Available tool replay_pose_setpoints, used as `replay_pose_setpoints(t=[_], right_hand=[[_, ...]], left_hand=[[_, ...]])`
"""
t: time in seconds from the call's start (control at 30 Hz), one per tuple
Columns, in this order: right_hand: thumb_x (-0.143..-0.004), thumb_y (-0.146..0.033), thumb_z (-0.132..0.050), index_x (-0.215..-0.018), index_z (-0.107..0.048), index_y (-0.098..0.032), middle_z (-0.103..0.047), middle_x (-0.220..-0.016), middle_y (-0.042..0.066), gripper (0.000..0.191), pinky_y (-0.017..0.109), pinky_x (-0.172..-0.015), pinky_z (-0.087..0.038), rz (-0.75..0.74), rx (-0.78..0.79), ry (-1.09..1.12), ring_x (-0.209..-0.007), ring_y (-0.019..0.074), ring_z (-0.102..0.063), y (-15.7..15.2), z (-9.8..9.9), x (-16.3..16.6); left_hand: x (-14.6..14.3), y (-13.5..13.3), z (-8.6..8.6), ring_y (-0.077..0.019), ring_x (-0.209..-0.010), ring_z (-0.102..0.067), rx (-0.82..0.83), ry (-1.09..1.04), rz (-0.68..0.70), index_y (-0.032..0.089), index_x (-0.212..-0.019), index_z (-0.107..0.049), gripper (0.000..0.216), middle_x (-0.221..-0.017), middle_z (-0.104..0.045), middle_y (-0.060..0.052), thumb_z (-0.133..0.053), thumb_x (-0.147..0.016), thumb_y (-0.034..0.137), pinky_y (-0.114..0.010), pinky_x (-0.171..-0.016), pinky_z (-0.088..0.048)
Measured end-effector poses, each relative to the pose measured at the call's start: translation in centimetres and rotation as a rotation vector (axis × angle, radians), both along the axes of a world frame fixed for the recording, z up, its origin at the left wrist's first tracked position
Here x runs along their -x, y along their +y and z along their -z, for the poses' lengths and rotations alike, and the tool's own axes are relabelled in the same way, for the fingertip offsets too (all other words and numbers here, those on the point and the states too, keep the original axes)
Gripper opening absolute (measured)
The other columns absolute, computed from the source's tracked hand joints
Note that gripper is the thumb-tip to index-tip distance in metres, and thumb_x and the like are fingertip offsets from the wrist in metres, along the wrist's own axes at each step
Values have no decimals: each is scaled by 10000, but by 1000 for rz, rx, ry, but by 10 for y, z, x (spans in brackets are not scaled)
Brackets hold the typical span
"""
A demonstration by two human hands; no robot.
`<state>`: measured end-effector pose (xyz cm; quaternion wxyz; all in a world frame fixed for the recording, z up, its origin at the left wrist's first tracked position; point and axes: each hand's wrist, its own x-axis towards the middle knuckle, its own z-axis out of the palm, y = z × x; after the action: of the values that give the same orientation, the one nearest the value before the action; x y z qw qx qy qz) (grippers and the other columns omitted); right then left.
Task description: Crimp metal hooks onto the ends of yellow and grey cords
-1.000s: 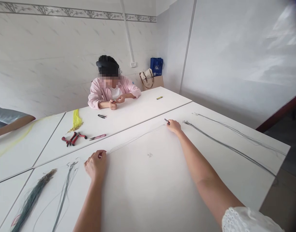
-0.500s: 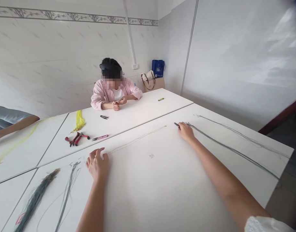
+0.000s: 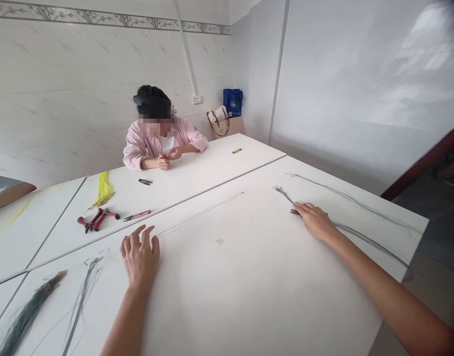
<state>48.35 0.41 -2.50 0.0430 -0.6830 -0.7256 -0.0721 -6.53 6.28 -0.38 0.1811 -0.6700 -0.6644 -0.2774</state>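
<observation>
My left hand (image 3: 141,254) rests on the white table (image 3: 227,296) with its fingers apart, beside the left end of a few thin strands (image 3: 201,216). My right hand (image 3: 316,222) is closed round a small dark tool (image 3: 295,212), whose kind I cannot make out. That hand lies over the middle of a grey bundle of cords (image 3: 368,236), with curled ends (image 3: 281,190) spread out beyond it. Farther right runs a second, thinner grey bundle (image 3: 345,197). A little heap of tiny bits (image 3: 219,241) sits between my hands.
At left lie a blue-green thread bundle (image 3: 30,311) and a grey cord bundle (image 3: 78,306). Red-handled pliers (image 3: 97,220), pink snips (image 3: 137,215), black snips (image 3: 145,182) and yellow threads (image 3: 105,187) lie across the table seam. A person in pink (image 3: 138,143) sits opposite.
My right hand has moved toward me and to the right along the grey bundle, the dark tool still in it. My left fingers have spread somewhat. The view has shifted rightward.
</observation>
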Motion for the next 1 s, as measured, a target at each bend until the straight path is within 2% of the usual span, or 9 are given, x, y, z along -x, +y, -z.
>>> replay_pose_setpoints(t=[0.1, 0.2, 0.37, 0.47, 0.57, 0.67, 0.83, 1.0], right_hand=[[-870, 63, -338, -1344, -635, -185, -621, -1464, 85, 612, 398, -966, -528, -113, -49, -25, -1269, 247, -596, -16, 5, -1], [-860, 83, -336, -1360, -628, -196, -648, -1433, 65, 643, 392, -937, -553, -241, -150, -48, -1235, 237, -623, -38, 11, 1], [-896, 87, -344, -1389, -611, -190, -637, -1450, 63, 626, 399, -919, -562, -309, -218, -44, -1249, 241, -620, -66, 13, 13], [-931, 73, -371, -1337, -647, -170, -645, -1439, 71, 548, 392, -926, -554, -311, -262, -20, -1258, 244, -617, -71, 12, 17], [-974, 30, -415, -1283, -672, -139, -668, -1408, 72, 436, 385, -970, -533, -299, -318, 2, -1252, 242, -615, -71, 11, 18], [-970, 29, -437, -1275, -671, -106, -673, -1400, 81, 407, 389, -988, -518, -293, -332, 6, -1253, 242, -609, -71, 9, 19], [-931, 30, -434, -1304, -659, -92, -646, -1435, 100, 452, 419, -987, -501, -275, -292, 18, -1260, 267, -598, -74, 6, 22], [-962, -2, -424, -1270, -674, -51, -663, -1405, 139, 400, 434, -956, -492, -270, -308, 30, -1240, 293, -613, -74, 5, 25]], left_hand=[[-18, 2, -2, -312, -1305, -529, -27, 64, 163, 183, -1264, -619, 348, -1386, -596, -136, -384, -1031, 291, -524, -1214, -297], [-60, 3, -1, -297, -1263, -581, 17, 118, 443, 189, -1276, -595, 312, -1347, -635, -130, -416, -1038, 281, -558, -1204, -332], [-178, -9, 3, -226, -1336, -580, 317, 172, 945, 227, -1434, -479, 382, -1455, -603, -95, -394, -1068, 293, -517, -1236, -358], [-250, -14, 5, -226, -1391, -541, 449, 191, 1137, 197, -1480, -442, 437, -1536, -536, -112, -419, -1061, 316, -510, -1255, -346], [-302, -7, 6, -265, -1433, -491, 477, 179, 1200, 147, -1501, -436, 490, -1580, -484, -142, -437, -1055, 350, -506, -1223, -392], [-326, 3, 7, -288, -1459, -454, 456, 159, 1211, 127, -1517, -427, 527, -1608, -445, -153, -446, -1053, 375, -506, -1195, -422], [-328, 8, 11, -291, -1464, -451, 434, 176, 1208, 131, -1500, -459, 502, -1574, -496, -142, -432, -1060, 369, -512, -1181, -440], [-328, 6, 9, -296, -1460, -458, 418, 196, 1191, 120, -1483, -470, 491, -1580, -488, -147, -460, -1048, 347, -510, -1167, -460]])
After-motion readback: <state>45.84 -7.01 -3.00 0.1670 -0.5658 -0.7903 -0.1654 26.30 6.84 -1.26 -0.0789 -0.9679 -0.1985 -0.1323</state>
